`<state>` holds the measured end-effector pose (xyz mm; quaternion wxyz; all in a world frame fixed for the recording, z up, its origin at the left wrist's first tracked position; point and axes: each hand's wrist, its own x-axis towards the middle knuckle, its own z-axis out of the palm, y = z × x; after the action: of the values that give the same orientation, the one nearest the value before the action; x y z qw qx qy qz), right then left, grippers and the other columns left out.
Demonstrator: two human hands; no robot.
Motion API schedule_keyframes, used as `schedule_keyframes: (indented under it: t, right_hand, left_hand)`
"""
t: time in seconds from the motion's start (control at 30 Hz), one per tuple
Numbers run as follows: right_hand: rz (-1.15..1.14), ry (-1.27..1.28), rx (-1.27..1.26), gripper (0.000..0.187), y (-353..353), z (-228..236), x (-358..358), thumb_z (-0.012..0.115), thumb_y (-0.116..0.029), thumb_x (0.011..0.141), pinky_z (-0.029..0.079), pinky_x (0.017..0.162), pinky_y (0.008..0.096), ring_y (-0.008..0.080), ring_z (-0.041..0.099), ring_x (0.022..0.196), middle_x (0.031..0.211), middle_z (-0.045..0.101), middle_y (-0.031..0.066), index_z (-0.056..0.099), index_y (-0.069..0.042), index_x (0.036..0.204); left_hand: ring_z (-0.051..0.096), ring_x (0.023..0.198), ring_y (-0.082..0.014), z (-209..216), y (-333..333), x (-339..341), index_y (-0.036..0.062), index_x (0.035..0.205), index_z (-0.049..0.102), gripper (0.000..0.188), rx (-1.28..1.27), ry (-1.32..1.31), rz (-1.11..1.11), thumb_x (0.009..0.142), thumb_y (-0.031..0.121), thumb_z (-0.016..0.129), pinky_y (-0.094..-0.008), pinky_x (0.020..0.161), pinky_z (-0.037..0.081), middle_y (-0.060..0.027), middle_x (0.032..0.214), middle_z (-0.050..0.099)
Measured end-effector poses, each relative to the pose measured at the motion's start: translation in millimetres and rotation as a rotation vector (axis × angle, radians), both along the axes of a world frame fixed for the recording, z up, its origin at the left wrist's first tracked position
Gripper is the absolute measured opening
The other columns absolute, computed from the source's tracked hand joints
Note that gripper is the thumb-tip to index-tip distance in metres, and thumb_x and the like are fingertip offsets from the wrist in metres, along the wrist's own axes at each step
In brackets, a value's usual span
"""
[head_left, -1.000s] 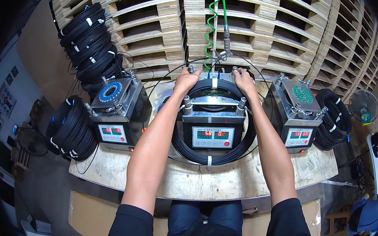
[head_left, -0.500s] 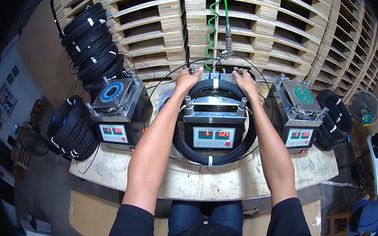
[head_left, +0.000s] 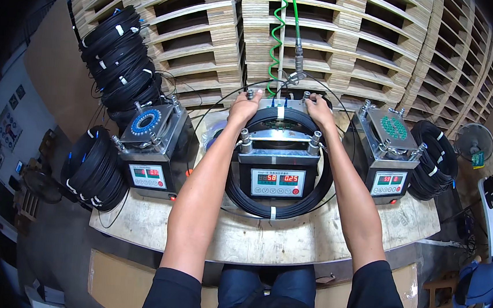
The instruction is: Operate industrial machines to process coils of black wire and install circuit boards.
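In the middle stands a metal bench machine (head_left: 277, 161) with a lit red-digit display panel, likely a fibre polishing machine. A coil of black cable (head_left: 233, 192), tied with white bands, hangs round it. My left hand (head_left: 244, 107) is closed round the knurled clamp knob (head_left: 250, 94) at the far left corner, thumb on its right side. At the far right corner my right hand (head_left: 320, 111) grips the matching knob (head_left: 306, 95) with its fingertips. Some fingers of both hands are hidden. Two blue-tipped connectors (head_left: 273, 103) stick up between the hands.
Similar machines stand to the left (head_left: 153, 152), with a blue ring pad, and to the right (head_left: 387, 148), with a green-dotted pad. Stacked black cable coils (head_left: 118, 57) rise at the left. Wooden pallets (head_left: 331, 39) and a green air hose (head_left: 296, 27) are behind the bench (head_left: 239, 240).
Digits on the displays of all three machines have changed. Both hands remain at the far knobs of the middle machine. The view has shifted slightly.
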<state>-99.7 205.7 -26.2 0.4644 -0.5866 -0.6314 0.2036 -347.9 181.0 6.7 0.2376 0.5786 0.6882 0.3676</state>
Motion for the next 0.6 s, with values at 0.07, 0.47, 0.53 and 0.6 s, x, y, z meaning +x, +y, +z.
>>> schedule_keyframes:
  t: [0.07, 0.47, 0.53, 0.6]
  right_hand:
    - [-0.005, -0.005, -0.025, 0.046, -3, 3, -2, 0.059, -0.031, 0.088, 0.047, 0.096, 0.039, 0.0346, 0.064, 0.111, 0.114, 0.067, 0.0255, 0.061, 0.004, 0.118]
    - [-0.074, -0.101, -0.037, 0.046, -6, 6, -2, 0.061, -0.03, 0.086, 0.046, 0.098, 0.0399, 0.0371, 0.062, 0.113, 0.118, 0.065, 0.0251, 0.062, -0.001, 0.121]
    - [-0.046, -0.08, -0.028, 0.046, -2, 3, -1, 0.062, -0.028, 0.085, 0.046, 0.098, 0.0389, 0.0357, 0.063, 0.112, 0.117, 0.066, 0.0251, 0.061, 0.0, 0.122]
    - [-0.028, -0.059, -0.032, 0.047, 1, 0, 1, 0.063, -0.027, 0.085, 0.046, 0.098, 0.038, 0.0344, 0.064, 0.111, 0.116, 0.066, 0.025, 0.061, 0.001, 0.122]
  left_hand:
    - [0.05, 0.13, -0.0374, 2, -2, 0, 0.0063, 0.14, 0.05, 0.081, 0.0, 0.014, 0.008, 0.089, 0.069, 0.049, -0.0426, 0.108, 0.039, -0.0237, 0.137, 0.054]
    - [0.047, 0.132, -0.0391, 0, 0, 4, 0.0102, 0.142, 0.046, 0.078, -0.014, -0.046, 0.031, 0.092, 0.07, 0.039, -0.0462, 0.11, 0.036, -0.0229, 0.141, 0.051]
    - [0.048, 0.132, -0.0385, -1, 1, 3, 0.0116, 0.141, 0.048, 0.076, -0.017, -0.014, 0.03, 0.092, 0.069, 0.04, -0.0462, 0.109, 0.037, -0.0216, 0.14, 0.052]
    - [0.049, 0.131, -0.0385, 0, 2, 1, 0.0109, 0.141, 0.048, 0.076, -0.017, -0.011, 0.017, 0.092, 0.068, 0.041, -0.0455, 0.108, 0.037, -0.0215, 0.14, 0.053]
